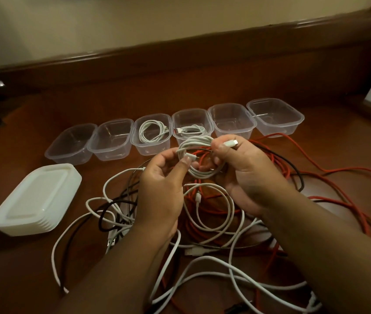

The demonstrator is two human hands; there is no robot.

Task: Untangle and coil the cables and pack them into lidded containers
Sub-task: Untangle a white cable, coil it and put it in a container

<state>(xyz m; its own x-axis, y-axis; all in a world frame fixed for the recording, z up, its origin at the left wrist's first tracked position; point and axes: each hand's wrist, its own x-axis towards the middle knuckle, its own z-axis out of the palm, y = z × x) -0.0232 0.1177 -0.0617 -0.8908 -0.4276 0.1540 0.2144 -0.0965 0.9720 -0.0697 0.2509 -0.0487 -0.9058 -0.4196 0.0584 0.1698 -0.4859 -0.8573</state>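
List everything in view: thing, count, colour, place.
empty containers: four, clear, in the row on the floor, the two leftmost and the two rightmost.
filled containers: two, clear, middle of the row, each with a coiled white cable inside.
lid stack: one, white, on the floor left of the tangle.
held cable coil: one, white, between both hands above the tangle.
white cables: several, count unclear, tangled on the floor under the hands.
red cables: count unclear, tangled, spreading right.
black cables: count unclear, woven through the tangle.
floor: brown wood.
wall: cream, with a brown baseboard.
left hand: pinches one end of the coil.
right hand: holds the coil, plug end by its fingers.
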